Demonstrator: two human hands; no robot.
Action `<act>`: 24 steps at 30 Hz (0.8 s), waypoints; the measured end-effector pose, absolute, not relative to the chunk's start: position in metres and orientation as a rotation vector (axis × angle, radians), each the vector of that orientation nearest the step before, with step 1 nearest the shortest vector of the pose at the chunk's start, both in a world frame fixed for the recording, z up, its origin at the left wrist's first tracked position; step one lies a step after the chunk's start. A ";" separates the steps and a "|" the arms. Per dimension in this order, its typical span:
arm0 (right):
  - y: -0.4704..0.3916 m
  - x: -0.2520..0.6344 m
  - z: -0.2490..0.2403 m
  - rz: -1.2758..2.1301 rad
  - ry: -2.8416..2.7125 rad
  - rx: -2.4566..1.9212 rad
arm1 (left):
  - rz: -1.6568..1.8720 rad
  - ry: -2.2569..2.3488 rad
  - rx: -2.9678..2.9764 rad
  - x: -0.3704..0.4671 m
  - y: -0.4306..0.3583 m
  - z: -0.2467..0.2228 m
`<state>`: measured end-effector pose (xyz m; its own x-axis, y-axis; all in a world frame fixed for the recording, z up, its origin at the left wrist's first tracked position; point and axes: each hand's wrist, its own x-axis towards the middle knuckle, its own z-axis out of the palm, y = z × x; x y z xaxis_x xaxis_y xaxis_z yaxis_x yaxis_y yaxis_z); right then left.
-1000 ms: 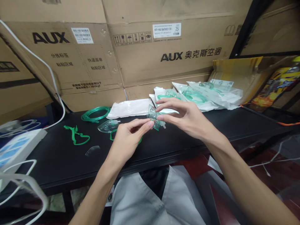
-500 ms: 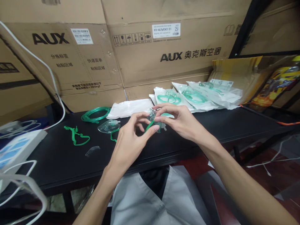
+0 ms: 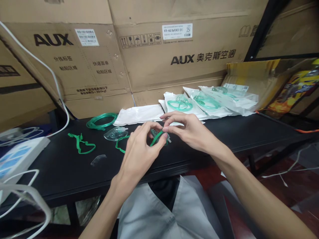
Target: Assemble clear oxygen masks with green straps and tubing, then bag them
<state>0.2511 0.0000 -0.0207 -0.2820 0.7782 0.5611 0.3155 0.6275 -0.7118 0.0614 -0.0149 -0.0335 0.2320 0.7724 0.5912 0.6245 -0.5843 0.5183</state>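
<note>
Left of the resting mask (image 3: 115, 134) on the table (image 3: 199, 141): strap (image 3: 86, 153), then power strip (image 3: 23, 157). Before it, leftward: plastic piece (image 3: 98, 160). Behind: tubing (image 3: 93, 123) left, packet (image 3: 139, 114) right, cardboard (image 3: 149, 74) beyond. Right: second mask (image 3: 155, 133) between left hand (image 3: 141, 146) and right hand (image 3: 189, 129).

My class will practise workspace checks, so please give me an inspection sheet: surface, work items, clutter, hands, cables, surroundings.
Surface: black table, things set across it.
Work items: mask and strap, between the hands.
Clutter: loose strap, tube coil, second mask, plastic piece at left; packets at back.
Hands: left hand and right hand pinch the strap; exact grip partly hidden.
Cables: white cable by the power strip at left; orange cable at right.
Surroundings: cardboard behind; bottle at right.
</note>
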 end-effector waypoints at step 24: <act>-0.003 0.279 -0.002 0.432 -1.713 -0.962 | 1.257 1.378 2.333 0.053 -0.015 -0.028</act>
<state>0.2793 -0.0031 -0.0024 -0.1007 0.7752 0.6236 0.3867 0.6080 -0.6934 0.0533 -0.0146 -0.0282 0.2247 0.7810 0.5827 0.6516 -0.5650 0.5061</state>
